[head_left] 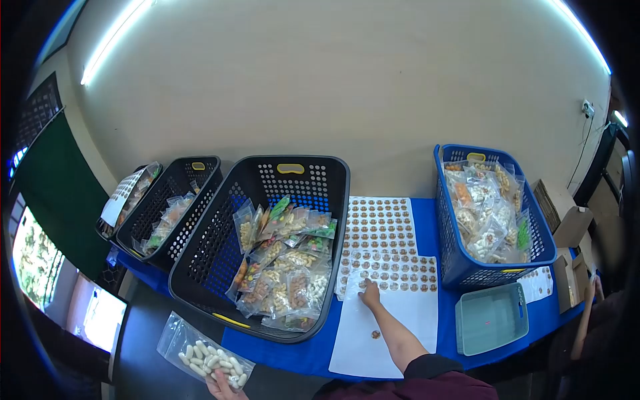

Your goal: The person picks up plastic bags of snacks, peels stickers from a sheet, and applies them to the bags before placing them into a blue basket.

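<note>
My left hand (pixel 225 388) grips the lower end of a clear zip bag (pixel 207 357) of white, capsule-shaped sweets, held out past the table's front edge. My right hand (pixel 369 293) is on a white sheet of round brown stickers (pixel 400 268), at the border between the rows of stickers and the bare backing. Its fingertips are drawn together; whether a sticker is between them is too small to tell. A single round sticker (pixel 376 335) lies lower on the bare part of the sheet, beside my forearm. Another sticker sheet (pixel 380 223) lies partly under this one.
To the left stands a large black basket (pixel 200 247) with many filled bags, and smaller black baskets (pixel 167 177) beyond it. A blue basket (pixel 460 267) of bags and a greenish plastic tub (pixel 492 343) are at right. Another person's hand (pixel 592 290) shows near cardboard boxes (pixel 572 277).
</note>
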Motion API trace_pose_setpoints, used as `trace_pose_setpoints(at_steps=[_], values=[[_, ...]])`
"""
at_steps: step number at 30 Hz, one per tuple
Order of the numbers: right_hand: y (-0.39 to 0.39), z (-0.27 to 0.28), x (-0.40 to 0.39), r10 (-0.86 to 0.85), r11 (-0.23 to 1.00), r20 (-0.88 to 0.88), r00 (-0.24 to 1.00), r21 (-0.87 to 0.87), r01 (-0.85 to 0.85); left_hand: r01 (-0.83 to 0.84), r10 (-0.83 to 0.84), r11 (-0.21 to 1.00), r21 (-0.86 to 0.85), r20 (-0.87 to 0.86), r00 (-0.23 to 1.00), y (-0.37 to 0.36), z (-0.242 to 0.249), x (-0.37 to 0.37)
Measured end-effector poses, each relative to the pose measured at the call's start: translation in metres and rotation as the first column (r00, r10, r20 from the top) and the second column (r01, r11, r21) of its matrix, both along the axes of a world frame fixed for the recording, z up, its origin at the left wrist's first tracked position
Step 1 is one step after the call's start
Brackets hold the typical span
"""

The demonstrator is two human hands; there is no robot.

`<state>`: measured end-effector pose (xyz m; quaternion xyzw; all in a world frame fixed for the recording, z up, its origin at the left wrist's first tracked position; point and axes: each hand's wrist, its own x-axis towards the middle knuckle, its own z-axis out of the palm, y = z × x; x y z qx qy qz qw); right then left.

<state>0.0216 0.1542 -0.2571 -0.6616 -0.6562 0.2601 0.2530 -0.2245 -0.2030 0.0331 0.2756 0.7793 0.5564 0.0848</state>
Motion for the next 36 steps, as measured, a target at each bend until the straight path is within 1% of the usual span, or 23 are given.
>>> trace_pose_setpoints(at_steps=[1,2,3,4,5,6,9,12,13,14,15,16,17,20,23,26,29,30,31,32,33,35,36], values=[[-0.004,0.009,-0.004,-0.017,0.999,0.002,1.0,-0.033,0.017,-0.006,0.006,1.0,0.023,0.033,0.999,-0.001,0.0,-0.004],[-0.001,0.0,-0.008,-0.055,0.998,0.071,0.996,-0.031,0.057,-0.029,0.012,0.992,-0.119,-0.143,0.99,-0.002,0.004,-0.005],[-0.001,-0.001,-0.01,-0.068,0.997,0.057,0.996,-0.037,0.071,-0.031,0.027,0.998,0.055,0.081,0.996,0.002,0.011,-0.005],[-0.001,0.001,-0.01,-0.082,0.996,0.046,0.996,-0.041,0.084,-0.072,0.001,0.972,0.222,0.302,0.953,0.01,0.022,-0.003],[0.0,0.004,-0.009,-0.095,0.994,0.038,0.995,-0.045,0.097,-0.149,-0.063,0.917,0.369,0.503,0.862,0.018,0.031,0.001],[0.0,0.01,-0.008,-0.101,0.99,0.016,0.995,-0.093,0.102,-0.119,-0.065,0.921,0.37,0.449,0.891,0.026,0.038,0.006],[0.003,0.005,-0.008,-0.083,0.989,0.051,0.995,-0.115,0.088,-0.055,-0.148,0.912,0.406,0.452,0.879,0.028,0.029,0.0],[-0.005,0.012,-0.014,-0.203,0.979,0.029,0.979,-0.013,0.203,-0.034,-0.111,0.944,0.328,0.413,0.904,0.03,0.034,0.001],[-0.008,0.008,-0.016,-0.181,0.983,0.051,0.982,0.017,0.18,-0.024,-0.109,0.95,0.312,0.401,0.909,0.033,0.038,0.004],[-0.012,0.001,-0.016,-0.16,0.986,0.075,0.984,0.051,0.157,-0.032,-0.069,0.95,0.31,0.31,0.948,0.038,0.043,0.011],[-0.014,0.004,-0.016,-0.141,0.987,0.101,0.985,0.088,0.133,-0.082,-0.059,0.932,0.354,0.37,0.927,0.043,0.048,0.017],[-0.02,0.006,-0.015,-0.122,0.988,0.081,0.989,0.106,0.113,-0.136,-0.051,0.911,0.39,0.433,0.9,0.047,0.051,0.022],[-0.02,0.009,-0.016,-0.147,0.983,0.087,0.985,0.126,0.135,-0.194,-0.043,0.888,0.418,0.494,0.868,0.049,0.052,0.025],[-0.031,0.005,-0.019,-0.207,0.969,0.079,0.975,0.152,0.193,-0.033,-0.269,0.822,0.569,0.438,0.858,0.049,0.027,0.016],[-0.03,0.008,-0.011,-0.13,0.991,0.013,0.991,0.036,0.13,-0.019,-0.294,0.814,0.581,0.439,0.849,0.055,0.027,0.023],[-0.03,0.021,-0.009,-0.148,0.989,0.019,0.989,0.036,0.147,-0.015,-0.27,0.815,0.58,0.402,0.875,0.064,0.038,0.04],[-0.015,0.013,0.001,0.073,0.967,-0.132,0.989,-0.234,-0.102,-0.037,-0.273,0.793,0.608,0.411,0.87,0.074,0.047,0.055],[-0.011,0.006,0.005,0.048,0.962,-0.338,0.94,-0.237,-0.134,-0.006,-0.232,0.856,0.518,0.393,0.89,0.073,0.047,0.058],[-0.01,-0.004,0.009,0.022,0.959,-0.527,0.849,-0.229,-0.167,0.023,-0.196,0.906,0.423,0.37,0.908,0.069,0.045,0.059],[-0.017,-0.006,0.016,-0.064,0.955,-0.714,0.697,-0.246,-0.165,0.047,-0.164,0.943,0.328,0.339,0.926,0.07,0.045,0.063],[-0.027,-0.002,0.024,-0.143,0.951,-0.856,0.497,-0.259,-0.172,0.07,-0.184,0.948,0.311,0.356,0.916,0.074,0.049,0.072],[-0.055,0.024,0.052,-0.226,0.885,-0.802,0.554,-0.406,-0.227,0.115,-0.219,0.955,0.275,0.386,0.896,0.082,0.058,0.087],[-0.075,0.043,0.066,-0.233,0.88,-0.784,0.576,-0.422,-0.219,0.137,-0.317,0.906,0.401,0.428,0.846,0.087,0.045,0.09]])
